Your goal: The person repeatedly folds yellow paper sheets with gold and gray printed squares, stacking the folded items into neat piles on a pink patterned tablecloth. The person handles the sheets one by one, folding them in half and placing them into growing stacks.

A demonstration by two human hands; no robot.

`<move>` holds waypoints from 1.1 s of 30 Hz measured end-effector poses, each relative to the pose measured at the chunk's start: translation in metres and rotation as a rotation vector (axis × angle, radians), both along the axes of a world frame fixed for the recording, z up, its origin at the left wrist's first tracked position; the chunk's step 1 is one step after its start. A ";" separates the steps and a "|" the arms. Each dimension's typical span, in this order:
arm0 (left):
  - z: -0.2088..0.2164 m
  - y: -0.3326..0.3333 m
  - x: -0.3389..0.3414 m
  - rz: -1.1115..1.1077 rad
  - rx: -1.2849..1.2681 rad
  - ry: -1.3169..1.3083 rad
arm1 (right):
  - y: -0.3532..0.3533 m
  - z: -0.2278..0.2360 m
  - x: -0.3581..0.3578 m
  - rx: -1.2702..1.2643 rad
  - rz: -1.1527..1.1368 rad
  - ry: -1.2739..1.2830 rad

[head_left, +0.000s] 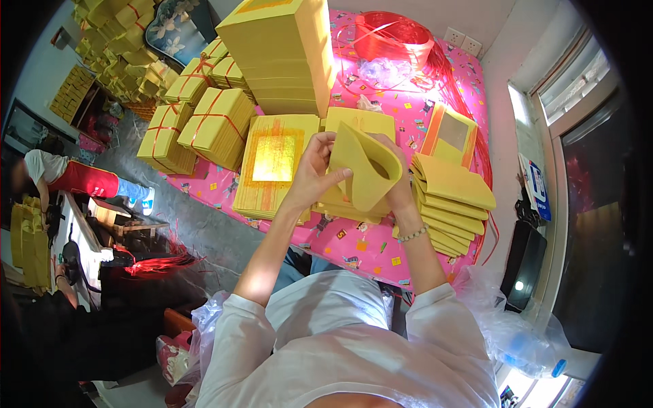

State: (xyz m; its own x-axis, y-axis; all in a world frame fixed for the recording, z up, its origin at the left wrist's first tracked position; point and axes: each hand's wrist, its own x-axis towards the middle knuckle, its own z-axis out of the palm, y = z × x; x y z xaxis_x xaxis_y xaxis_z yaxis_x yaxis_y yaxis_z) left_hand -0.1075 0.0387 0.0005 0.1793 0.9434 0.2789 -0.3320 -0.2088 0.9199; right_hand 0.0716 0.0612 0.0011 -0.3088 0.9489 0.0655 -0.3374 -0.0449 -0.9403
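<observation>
Over pink cloth (371, 253), left fingers (336, 178), right fingers (388, 143) grasp yellow paper (360, 155); tall stack (286, 61), red container (388, 47) beyond

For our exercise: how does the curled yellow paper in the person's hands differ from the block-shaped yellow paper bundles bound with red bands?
The curled yellow paper bends over; the block-shaped yellow paper bundles lie flat. The paper shows no band; red bands cross the bundles. The paper is thinner than the bundles. Both are yellow.

Room nearside, tall stack (289, 64) beyond
</observation>
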 end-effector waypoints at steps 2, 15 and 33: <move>0.007 -0.001 -0.002 -0.003 -0.070 -0.046 | -0.001 0.001 0.004 -0.014 -0.054 0.026; -0.011 -0.009 0.015 0.131 0.062 0.117 | -0.041 -0.008 -0.001 0.338 -0.276 -0.371; -0.023 -0.007 0.026 0.276 0.091 0.138 | -0.031 -0.024 0.002 0.297 -0.279 -0.392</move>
